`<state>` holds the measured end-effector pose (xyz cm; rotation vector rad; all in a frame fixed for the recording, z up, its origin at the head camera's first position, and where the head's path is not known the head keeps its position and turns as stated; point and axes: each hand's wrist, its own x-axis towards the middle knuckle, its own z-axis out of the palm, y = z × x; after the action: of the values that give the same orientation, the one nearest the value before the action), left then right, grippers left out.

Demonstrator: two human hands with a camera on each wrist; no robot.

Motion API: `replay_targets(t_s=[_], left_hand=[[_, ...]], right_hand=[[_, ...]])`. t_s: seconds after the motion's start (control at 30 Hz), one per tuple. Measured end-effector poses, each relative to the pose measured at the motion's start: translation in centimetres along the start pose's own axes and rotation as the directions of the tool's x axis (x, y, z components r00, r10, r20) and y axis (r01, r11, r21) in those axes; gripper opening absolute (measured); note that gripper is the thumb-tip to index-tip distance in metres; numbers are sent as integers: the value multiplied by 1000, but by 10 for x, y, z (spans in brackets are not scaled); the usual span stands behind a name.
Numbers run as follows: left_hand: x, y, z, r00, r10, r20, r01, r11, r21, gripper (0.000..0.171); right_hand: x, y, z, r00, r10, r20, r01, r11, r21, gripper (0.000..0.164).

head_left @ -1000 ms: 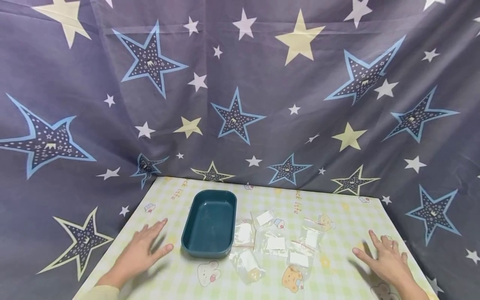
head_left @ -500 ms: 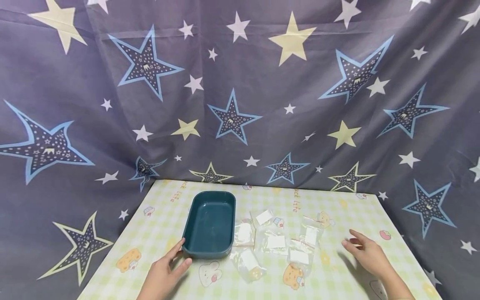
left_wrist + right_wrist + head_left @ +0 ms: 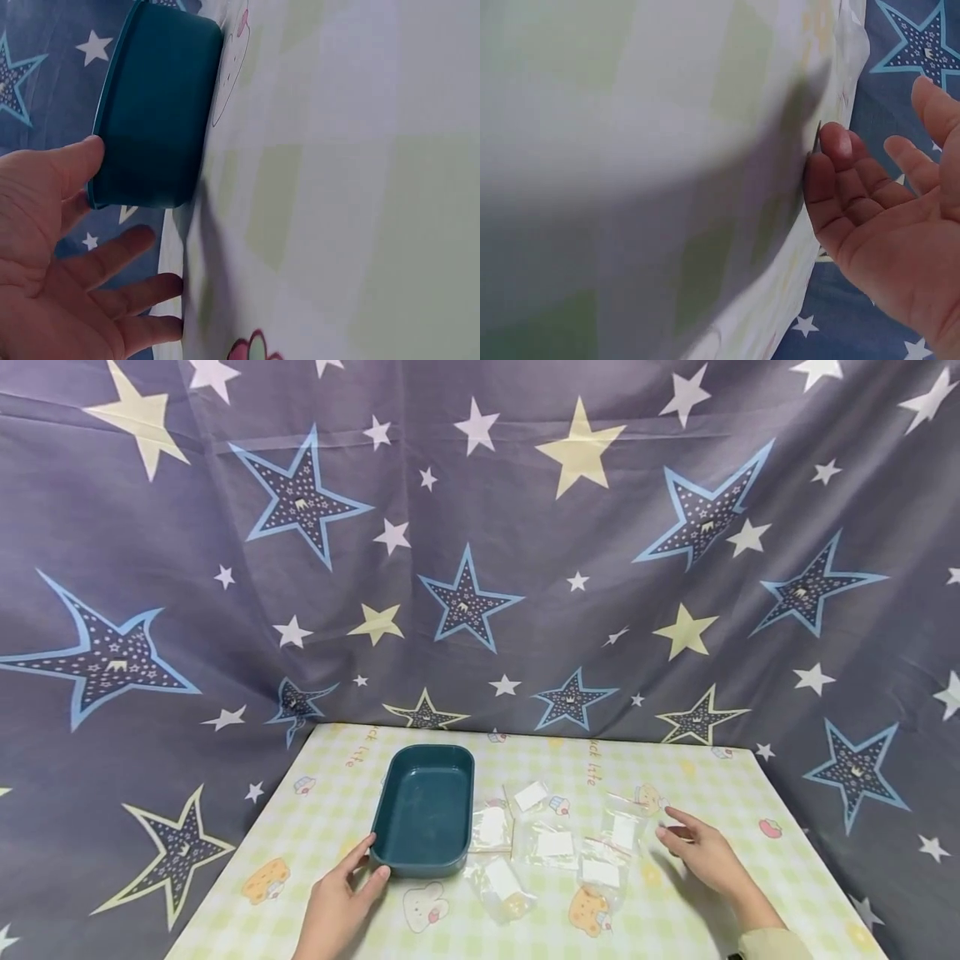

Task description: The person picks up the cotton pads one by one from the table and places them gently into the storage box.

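Probably light steadying best suits the dark teal container (image 3: 422, 867), on the table (image 3: 667, 935) left of the bags (image 3: 555, 843); the unclenched left hand (image 3: 337, 900) touches the container's near corner with thumb and index, the right hand (image 3: 703, 853), empty, curls loosely beside the bags. Only the left wrist view shows three fingers (image 3: 139, 294) spread free of the container.

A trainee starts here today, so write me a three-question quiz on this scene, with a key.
1. How many clear bags lie on the table?
2. Fill in the blank: the near left corner of the dark green box, as the head camera sees it, is touched by the person's ____.
3. True or false: some of the bags lie inside the box.

Key:
1. Six.
2. Left hand.
3. False; all lie outside it.
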<state>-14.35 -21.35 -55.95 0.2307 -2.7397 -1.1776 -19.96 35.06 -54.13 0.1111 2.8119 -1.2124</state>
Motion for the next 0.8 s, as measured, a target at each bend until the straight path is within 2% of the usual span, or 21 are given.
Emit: replay_targets(t_s=[0.1, 0.23, 0.43, 0.67, 0.8], left_hand=[[1, 2, 0, 999, -35, -30, 35, 999, 1, 66], [3, 2, 1, 998, -46, -49, 46, 999, 11, 70], [4, 4, 1, 1000, -2, -14, 2, 1000, 3, 70], [5, 8, -1, 999, -49, 22, 49, 999, -11, 68], [7, 8, -1, 998, -45, 48, 46, 999, -22, 72]], right_hand=[[5, -4, 5, 1000, -16, 0, 16, 1000, 21, 70], [7, -6, 8, 1000, -24, -5, 24, 999, 23, 68], [9, -8, 8, 999, -40, -5, 40, 999, 14, 67], [15, -9, 10, 997, -82, 5, 82, 997, 2, 63], [17, -8, 10, 997, -83, 4, 83, 996, -9, 62]])
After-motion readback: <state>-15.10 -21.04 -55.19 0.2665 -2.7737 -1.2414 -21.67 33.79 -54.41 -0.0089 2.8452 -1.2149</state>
